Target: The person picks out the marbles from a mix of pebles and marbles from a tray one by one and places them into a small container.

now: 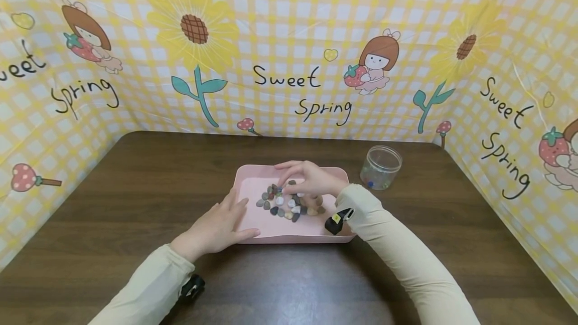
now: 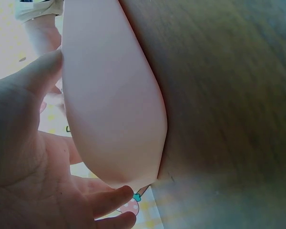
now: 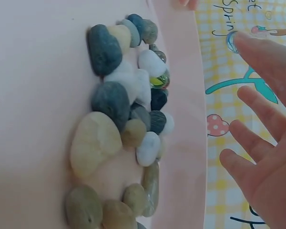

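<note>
My right hand (image 1: pixel 309 177) is over the pink tray (image 1: pixel 253 229), thumb and fingertips angled down above the stones. In the right wrist view it pinches a clear glass marble (image 3: pixel 232 42) with blue in it, partly hidden by a finger. Grey, white and tan pebbles (image 3: pixel 95 143) lie on the tray floor, and a glass marble with a yellow-green swirl (image 3: pixel 158 81) sits among the stones. At the tray's near left corner my left hand (image 1: pixel 219 222) rests on the rim with its fingers spread and fairly straight. Its fingertips (image 2: pixel 119 198) lie along the outside wall.
A clear round jar (image 1: pixel 381 167) stands behind the tray to the right, with a blue marble and other small pieces near its bottom. Dark wooden tabletop (image 1: pixel 149 184) surrounds the tray. A yellow checked cloth (image 1: pixel 280 24) hangs behind and on both sides.
</note>
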`<action>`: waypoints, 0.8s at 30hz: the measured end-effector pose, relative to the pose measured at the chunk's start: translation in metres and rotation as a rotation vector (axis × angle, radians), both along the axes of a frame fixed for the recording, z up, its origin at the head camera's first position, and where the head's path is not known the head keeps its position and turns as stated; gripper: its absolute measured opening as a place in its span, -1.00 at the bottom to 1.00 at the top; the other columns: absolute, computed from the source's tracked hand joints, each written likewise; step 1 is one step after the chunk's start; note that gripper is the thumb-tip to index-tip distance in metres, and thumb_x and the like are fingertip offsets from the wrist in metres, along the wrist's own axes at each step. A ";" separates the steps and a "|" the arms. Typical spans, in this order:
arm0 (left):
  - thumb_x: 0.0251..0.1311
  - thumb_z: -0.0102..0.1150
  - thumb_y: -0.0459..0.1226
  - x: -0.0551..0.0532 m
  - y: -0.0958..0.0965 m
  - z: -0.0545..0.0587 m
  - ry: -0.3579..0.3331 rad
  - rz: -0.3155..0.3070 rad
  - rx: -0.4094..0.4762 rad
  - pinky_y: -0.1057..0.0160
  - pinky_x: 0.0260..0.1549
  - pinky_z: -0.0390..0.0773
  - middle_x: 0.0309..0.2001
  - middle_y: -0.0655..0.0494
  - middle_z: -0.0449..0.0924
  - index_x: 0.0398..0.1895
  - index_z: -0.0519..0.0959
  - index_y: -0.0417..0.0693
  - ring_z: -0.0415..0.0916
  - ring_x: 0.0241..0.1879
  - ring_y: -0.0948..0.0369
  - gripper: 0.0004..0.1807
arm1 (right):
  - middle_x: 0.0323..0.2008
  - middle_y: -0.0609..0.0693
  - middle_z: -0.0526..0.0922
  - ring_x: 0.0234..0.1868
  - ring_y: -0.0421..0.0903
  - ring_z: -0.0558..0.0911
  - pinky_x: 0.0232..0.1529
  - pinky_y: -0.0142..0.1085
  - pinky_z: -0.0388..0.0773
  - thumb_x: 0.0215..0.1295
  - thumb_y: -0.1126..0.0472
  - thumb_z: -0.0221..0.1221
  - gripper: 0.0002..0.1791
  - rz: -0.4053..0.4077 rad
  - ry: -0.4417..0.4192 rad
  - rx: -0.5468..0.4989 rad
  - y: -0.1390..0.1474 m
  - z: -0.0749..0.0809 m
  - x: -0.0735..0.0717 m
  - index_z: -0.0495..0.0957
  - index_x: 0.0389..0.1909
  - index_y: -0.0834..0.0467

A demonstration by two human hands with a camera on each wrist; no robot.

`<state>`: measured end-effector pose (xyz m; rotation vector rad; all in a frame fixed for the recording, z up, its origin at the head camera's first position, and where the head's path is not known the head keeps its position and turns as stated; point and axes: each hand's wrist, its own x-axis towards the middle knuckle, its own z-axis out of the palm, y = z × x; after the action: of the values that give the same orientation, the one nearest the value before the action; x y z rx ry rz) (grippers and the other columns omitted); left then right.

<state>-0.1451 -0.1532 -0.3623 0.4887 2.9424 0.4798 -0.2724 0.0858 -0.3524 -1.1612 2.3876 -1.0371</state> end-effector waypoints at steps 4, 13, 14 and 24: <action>0.12 0.08 0.20 0.000 0.000 0.000 -0.005 0.003 -0.001 -0.24 0.23 0.22 0.39 -0.47 -0.08 0.32 0.25 -0.29 0.16 0.30 -0.31 -0.11 | 0.31 0.06 0.38 0.38 -0.01 0.28 0.36 0.02 0.17 0.15 0.23 0.27 -0.87 -0.012 0.007 -0.025 0.005 0.004 0.001 0.68 -0.26 0.09; 0.12 0.08 0.19 0.000 0.000 0.000 -0.008 0.007 0.003 -0.24 0.23 0.20 0.39 -0.47 -0.08 0.32 0.25 -0.29 0.14 0.31 -0.31 -0.12 | 0.31 0.04 0.38 0.39 -0.02 0.28 0.37 -0.01 0.17 0.16 0.21 0.26 -0.86 -0.059 0.022 -0.049 0.018 0.007 -0.001 0.67 -0.24 0.07; 0.12 0.09 0.20 0.000 0.000 0.000 -0.008 0.007 0.003 -0.24 0.24 0.20 0.39 -0.47 -0.08 0.32 0.25 -0.28 0.14 0.31 -0.31 -0.11 | 0.31 0.03 0.38 0.38 -0.03 0.28 0.37 -0.01 0.18 0.16 0.20 0.26 -0.86 -0.063 0.025 -0.047 0.019 0.008 -0.001 0.67 -0.24 0.06; 0.11 0.09 0.21 0.000 0.000 0.000 -0.023 0.013 0.011 -0.23 0.25 0.19 0.40 -0.47 -0.10 0.33 0.23 -0.27 0.13 0.32 -0.30 -0.10 | 0.31 -0.04 0.38 0.38 -0.05 0.29 0.35 0.01 0.21 0.15 0.21 0.28 -0.84 -0.090 0.045 -0.079 0.032 0.010 0.001 0.68 -0.23 0.06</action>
<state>-0.1450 -0.1530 -0.3622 0.4628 2.9245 0.5000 -0.2711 0.1178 -0.3420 -1.1236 2.4750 -1.1550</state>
